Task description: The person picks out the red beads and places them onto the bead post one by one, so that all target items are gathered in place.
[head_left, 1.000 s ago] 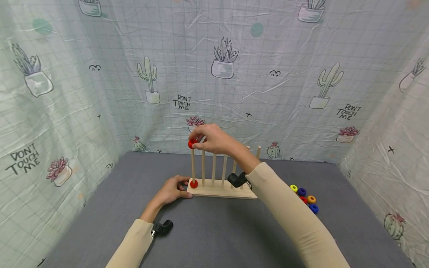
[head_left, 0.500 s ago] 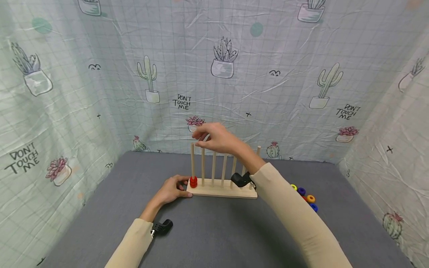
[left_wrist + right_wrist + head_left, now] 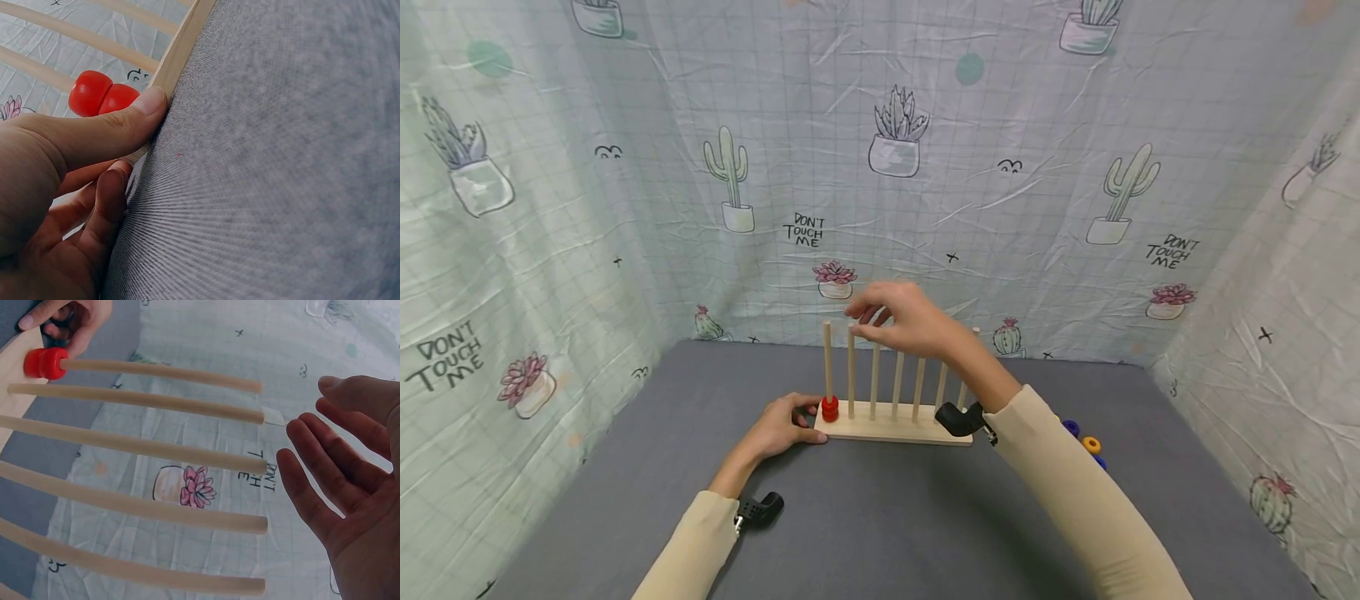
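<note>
Peg rack (image 3: pixel 887 431) holds two red beads (image 3: pixel 830 409) on its leftmost peg (image 3: pixel 828 362).

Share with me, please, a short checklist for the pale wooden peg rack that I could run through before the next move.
1. Two glossy red ring-shaped beads at the foot of the leftmost pale wooden peg: ok.
2. Flat pale wooden base held at its left end by the left hand: ok.
3. Bead ready in the right hand: not ok; it holds nothing.
4. Loose orange ring-shaped bead in sight: ok, right of the base.
5. Number of loose beads: cannot tell; the cream fabric sleeve partly covers them.
</note>
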`<state>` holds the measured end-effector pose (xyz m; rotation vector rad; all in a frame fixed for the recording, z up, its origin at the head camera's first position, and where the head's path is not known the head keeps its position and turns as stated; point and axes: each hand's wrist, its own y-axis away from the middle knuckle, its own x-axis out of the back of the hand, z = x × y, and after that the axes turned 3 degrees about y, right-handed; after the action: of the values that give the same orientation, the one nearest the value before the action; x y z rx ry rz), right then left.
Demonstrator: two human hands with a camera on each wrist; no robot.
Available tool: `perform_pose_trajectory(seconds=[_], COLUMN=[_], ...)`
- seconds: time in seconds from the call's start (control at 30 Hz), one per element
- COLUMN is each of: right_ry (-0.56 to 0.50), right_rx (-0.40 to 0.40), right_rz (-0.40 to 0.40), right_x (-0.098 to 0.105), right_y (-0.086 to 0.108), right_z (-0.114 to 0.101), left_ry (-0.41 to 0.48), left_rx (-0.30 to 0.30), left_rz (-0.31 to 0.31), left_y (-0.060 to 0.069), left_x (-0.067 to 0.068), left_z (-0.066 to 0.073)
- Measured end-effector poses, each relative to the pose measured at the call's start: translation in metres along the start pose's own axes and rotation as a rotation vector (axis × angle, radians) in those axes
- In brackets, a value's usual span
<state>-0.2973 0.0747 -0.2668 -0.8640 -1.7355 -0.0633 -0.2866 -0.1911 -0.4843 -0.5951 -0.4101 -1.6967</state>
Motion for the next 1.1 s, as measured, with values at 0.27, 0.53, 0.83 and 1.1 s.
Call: perform_pose_trajectory(seconds=[0.27,0.53,0.83,1.1], right_ry=[-0.009,-0.025,-0.026,-0.046], right_rx=[0.06,0.027,0.0,-0.016], right_rz=[0.032,0.015,0.0,-0.003], right_x=[-0.006,-0.012,-0.024,-0.036], right_y=[0.021,0.043,0.068,0.086], right_z=[0.0,-0.001,0.007,0.019], left_ry=[-0.005,-0.021,-0.023,0.009], left_rx=[0.006,0.0,-0.025,-0.038], left_rz=[0.0,-0.007,-0.01,-0.011], left_y=[0.0,0.0,0.001,0.002], left_x=[0.001,0.0,0.0,0.001], left_z=[-0.001,-0.002,-0.003,-0.002])
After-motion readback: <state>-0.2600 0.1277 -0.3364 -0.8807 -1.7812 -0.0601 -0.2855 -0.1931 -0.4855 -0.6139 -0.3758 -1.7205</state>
